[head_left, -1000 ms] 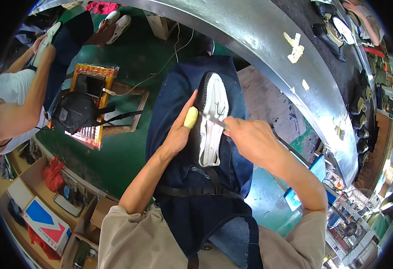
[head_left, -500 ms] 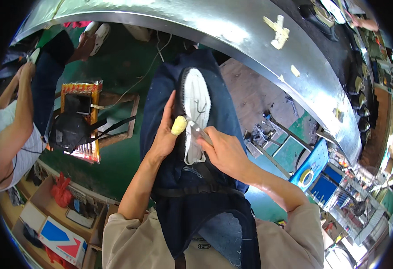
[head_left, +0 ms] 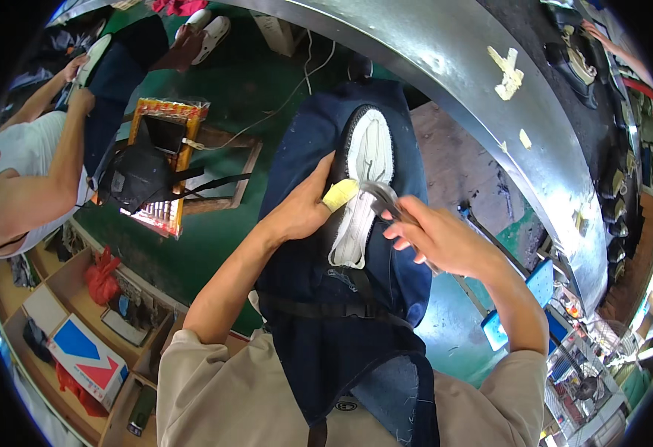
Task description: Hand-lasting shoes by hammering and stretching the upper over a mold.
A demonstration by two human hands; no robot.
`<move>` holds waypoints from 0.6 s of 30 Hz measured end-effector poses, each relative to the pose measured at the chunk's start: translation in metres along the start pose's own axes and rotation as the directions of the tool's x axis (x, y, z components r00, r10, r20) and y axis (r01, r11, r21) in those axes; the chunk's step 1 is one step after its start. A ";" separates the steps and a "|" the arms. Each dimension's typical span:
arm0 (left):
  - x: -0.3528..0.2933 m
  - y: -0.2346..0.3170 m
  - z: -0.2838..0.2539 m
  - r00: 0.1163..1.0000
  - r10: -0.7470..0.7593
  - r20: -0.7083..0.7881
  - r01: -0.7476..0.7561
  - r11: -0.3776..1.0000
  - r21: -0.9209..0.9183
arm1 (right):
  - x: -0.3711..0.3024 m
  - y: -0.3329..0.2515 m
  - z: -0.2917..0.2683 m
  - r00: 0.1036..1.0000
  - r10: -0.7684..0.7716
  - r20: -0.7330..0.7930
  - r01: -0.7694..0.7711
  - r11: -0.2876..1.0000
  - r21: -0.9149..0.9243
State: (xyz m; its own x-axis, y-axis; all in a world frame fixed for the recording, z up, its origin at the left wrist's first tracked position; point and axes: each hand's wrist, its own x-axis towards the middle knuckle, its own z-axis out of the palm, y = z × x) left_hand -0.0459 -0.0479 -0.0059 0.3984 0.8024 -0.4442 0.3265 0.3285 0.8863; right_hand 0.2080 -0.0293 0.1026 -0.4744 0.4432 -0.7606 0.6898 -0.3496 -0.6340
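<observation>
A shoe [head_left: 371, 141] lies sole side up along my apron-covered lap, its white underside facing me and a dark, stitched-looking edge round it. My left hand [head_left: 308, 205] grips its left side, with the fingers partly hidden beneath. The thumb, wrapped in yellow tape [head_left: 339, 195], presses on the white underside near the middle. In my right hand [head_left: 442, 237] is a grey metal tool that looks like pincers [head_left: 381, 195]. Motion blurs it, and its head is over the shoe's middle, close to the taped thumb. Thin dark lines show on the white underside.
A curved metal bench [head_left: 431, 52] runs along the far side, with yellowish scraps on it. Left, a co-worker [head_left: 32, 164] holds a light-coloured sole. A black bag [head_left: 136, 179] rests on a wooden stool. Divided bins [head_left: 65, 276] stand lower left; a fan [head_left: 587, 384] stands lower right.
My right hand has turned and the tool's head has lifted off the shoe's lower half toward its middle. The view has shifted. The co-worker's sole is more visible.
</observation>
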 end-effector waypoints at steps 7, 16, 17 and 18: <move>-0.002 -0.012 0.013 0.987 0.063 -0.145 -0.065 0.998 -0.009 | 0.021 0.003 0.044 0.927 -0.358 0.110 0.355 0.744 -0.566; -0.026 -0.028 0.032 0.967 0.210 -0.143 -0.227 0.967 -0.118 | 0.012 0.028 0.032 0.969 0.012 0.248 -0.016 1.000 0.013; -0.026 -0.029 0.035 0.959 0.237 -0.157 -0.260 0.954 -0.147 | 0.008 0.033 0.035 0.977 -0.133 0.164 0.160 0.974 -0.158; -0.023 -0.028 0.033 0.962 0.232 -0.142 -0.251 0.958 -0.141 | 0.001 0.033 0.031 0.972 -0.176 0.157 0.216 0.934 -0.285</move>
State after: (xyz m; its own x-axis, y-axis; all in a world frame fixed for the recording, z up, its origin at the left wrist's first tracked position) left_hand -0.0357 -0.0915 -0.0248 0.3375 0.9191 -0.2034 0.0919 0.1828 0.9788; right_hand 0.2134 -0.0657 0.0765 -0.6686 0.3623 -0.6493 0.6979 0.0043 -0.7162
